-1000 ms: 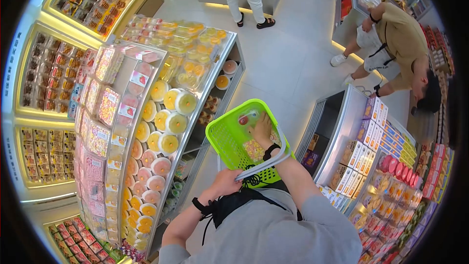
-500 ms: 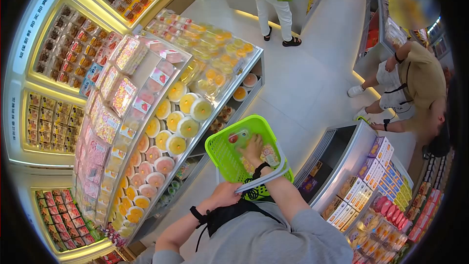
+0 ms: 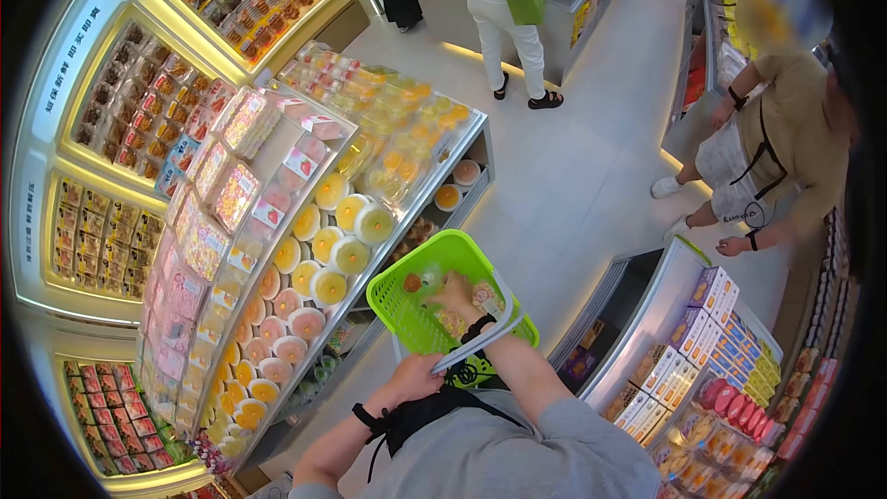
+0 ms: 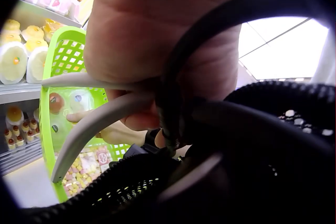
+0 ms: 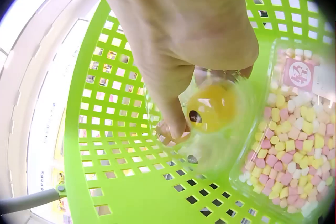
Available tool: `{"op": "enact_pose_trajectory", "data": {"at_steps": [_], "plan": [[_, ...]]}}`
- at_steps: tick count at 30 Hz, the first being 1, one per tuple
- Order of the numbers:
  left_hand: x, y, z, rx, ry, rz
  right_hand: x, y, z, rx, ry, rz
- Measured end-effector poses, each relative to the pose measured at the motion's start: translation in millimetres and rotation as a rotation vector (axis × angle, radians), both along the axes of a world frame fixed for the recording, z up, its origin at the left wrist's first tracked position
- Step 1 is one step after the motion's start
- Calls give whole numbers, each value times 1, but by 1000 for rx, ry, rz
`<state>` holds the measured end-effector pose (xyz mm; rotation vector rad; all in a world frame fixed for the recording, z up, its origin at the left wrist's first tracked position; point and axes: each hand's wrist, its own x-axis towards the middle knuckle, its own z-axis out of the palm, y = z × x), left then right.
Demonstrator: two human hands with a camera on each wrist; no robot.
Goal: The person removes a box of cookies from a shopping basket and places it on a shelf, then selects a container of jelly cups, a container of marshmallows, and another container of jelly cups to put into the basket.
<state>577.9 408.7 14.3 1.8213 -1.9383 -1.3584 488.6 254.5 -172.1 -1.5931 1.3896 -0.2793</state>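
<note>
My left hand [image 3: 413, 377] grips the pale grey handles [image 3: 482, 342] of a bright green plastic basket [image 3: 383, 303] hanging in front of me. Inside it, my right hand [image 3: 453, 296] holds a clear plastic pack of round, coloured sweets or jellies [image 5: 212, 109]; thumb and fingers lie around its edge, and the far fingertips are hidden. A yellow ball with a small dark label shows blurred through the plastic. Next to that pack lies a clear box of pink, yellow and white marshmallows [image 5: 294, 153]. Black straps and mesh cover much of the left wrist view.
Left of the basket stands a sloped display [image 3: 370, 268] of round packaged desserts and clear boxes. Boxed goods fill a counter [image 3: 637, 314] on the right. One person in a tan top [image 3: 795, 111] stands beyond it; another in white trousers [image 3: 513, 37] stands farther back on the grey floor.
My right hand has shifted left within the basket, and the round contents of the clear pack show differently. The left hand keeps its grip. The person in tan has moved, and someone in black appears behind.
</note>
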Motion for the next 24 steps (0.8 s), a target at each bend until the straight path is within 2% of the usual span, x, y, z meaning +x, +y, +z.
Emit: {"op": "enact_pose_trajectory", "data": {"at_steps": [1,3,7,9,10,12,15,16,18,19,22,24], "plan": [[-2,1,-2,-9,0,-5,-1,3,-4,-9,0,-5],[-7,1,-7,24,-20,37,-4,13,-6,0,-191,-63],[-17,-5,-9,-3,-24,49,-23,15,3,19,-190,-153],[-18,-10,-20,-17,-25,72,-42,14,9,118,-309,-225],[-20,-14,-22,-35,-21,59,-51,17,-1,98,-308,-235],[-23,-27,-23,-47,9,88,-68,13,-34,118,-537,-137],[-24,-44,-47,-137,40,93,-115,25,18,26,-589,-237],[-26,-49,-49,-146,47,86,-131,26,19,14,-584,-242],[-29,-59,-55,-79,80,180,-161,32,20,186,-350,-235],[-29,-63,-59,-78,87,171,-178,40,83,272,-645,-298],[-31,-79,-69,-43,122,190,-210,44,75,297,-658,-360],[-35,-91,-74,142,222,334,-228,48,72,279,-686,-410]]}}
